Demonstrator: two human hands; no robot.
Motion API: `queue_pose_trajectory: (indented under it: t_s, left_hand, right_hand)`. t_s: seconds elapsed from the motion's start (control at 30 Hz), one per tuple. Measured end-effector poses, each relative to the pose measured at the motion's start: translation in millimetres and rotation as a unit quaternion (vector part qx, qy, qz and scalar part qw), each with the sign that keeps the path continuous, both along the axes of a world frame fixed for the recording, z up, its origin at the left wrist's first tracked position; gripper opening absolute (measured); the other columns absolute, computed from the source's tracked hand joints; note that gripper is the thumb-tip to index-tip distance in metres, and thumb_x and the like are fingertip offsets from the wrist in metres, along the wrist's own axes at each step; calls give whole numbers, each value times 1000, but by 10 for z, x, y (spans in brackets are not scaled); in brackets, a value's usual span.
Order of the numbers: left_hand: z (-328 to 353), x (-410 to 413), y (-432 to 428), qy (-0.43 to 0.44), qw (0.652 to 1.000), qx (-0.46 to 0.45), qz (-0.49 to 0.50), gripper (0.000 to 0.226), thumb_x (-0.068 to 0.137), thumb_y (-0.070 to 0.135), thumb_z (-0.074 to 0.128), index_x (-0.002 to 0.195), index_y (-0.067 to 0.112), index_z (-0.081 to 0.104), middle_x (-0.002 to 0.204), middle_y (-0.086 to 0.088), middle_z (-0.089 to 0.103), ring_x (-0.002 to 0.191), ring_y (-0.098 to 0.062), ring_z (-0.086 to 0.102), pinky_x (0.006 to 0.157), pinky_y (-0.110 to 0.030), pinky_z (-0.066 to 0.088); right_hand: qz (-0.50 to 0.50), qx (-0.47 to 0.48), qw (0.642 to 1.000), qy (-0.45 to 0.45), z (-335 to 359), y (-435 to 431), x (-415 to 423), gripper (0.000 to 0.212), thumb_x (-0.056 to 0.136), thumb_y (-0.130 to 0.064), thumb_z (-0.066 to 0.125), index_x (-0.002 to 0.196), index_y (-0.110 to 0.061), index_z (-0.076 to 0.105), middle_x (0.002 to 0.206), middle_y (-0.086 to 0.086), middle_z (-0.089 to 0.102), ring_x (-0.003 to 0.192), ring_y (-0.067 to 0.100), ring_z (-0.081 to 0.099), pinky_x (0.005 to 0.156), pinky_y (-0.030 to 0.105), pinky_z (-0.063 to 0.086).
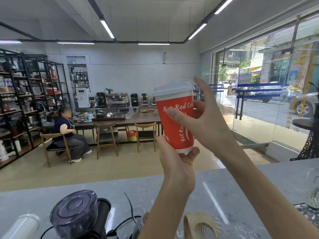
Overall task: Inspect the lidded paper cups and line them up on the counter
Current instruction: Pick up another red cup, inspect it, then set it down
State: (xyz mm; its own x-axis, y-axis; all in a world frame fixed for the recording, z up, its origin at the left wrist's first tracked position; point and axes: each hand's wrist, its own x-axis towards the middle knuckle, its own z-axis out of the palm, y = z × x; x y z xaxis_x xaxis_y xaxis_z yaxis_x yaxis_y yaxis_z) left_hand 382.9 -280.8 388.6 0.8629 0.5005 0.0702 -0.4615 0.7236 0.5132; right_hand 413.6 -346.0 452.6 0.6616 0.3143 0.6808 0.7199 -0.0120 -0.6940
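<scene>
A red paper cup [176, 128] with white lettering and a white lid [173, 88] is held up in the air above the grey counter [215, 187], slightly tilted. My left hand [176, 166] grips it from below, fingers wrapped around its base. My right hand [203, 118] rests against the cup's right side, thumb lying across the red wall, index finger reaching up past the lid, other fingers behind the cup. No other lidded cup is in view.
On the counter's near edge stand a grinder with a dark transparent lid [74, 213], a black cable [131, 207], a bamboo whisk in a glass [202, 226] and a glass at the right [312, 180]. Beyond the counter a person sits on a chair [69, 133] by a long table.
</scene>
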Motion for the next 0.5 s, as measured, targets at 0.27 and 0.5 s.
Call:
queue_pose_trajectory:
  t_s: [0.27,0.5]
  left_hand:
    - [73,-132,236,-30,967,-52,-246,54,97,46,46,118,0,64,94,-21,69,71,-29,70,39,-23,52]
    - [-30,-156,357,-80,962,-2,-261,66,92,57,59,130,3,61,105,-18,67,82,-24,66,42,-21,51]
  right_hand:
    - [130,23,989,69,45,-69,144,93,63,-60,80,143,-52,33,121,-2,70,100,10,72,73,28,62]
    - [186,76,974,103,-134,-125,182,90,83,-44,69,153,-47,12,131,-1,65,114,13,67,96,45,55]
